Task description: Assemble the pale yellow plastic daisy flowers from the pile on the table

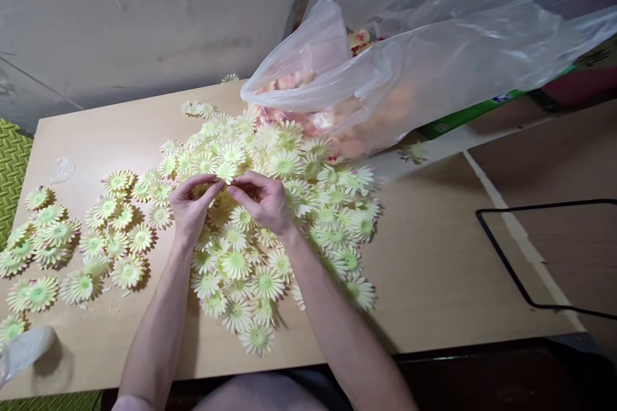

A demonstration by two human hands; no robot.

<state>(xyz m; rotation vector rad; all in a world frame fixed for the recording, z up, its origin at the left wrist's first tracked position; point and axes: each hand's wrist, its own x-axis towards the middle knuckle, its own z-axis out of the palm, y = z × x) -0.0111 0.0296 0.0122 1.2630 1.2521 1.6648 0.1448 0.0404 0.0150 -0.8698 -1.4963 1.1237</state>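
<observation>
- Pale yellow-green artificial flower (225,171) pinched between both hands, fingertips meeting above the flower pile (270,231) mid-worktop (434,257).
- Left hand (191,205) and right hand (263,200) clamped on it together.
- Clear plastic bag (434,45) sits just behind.
</observation>
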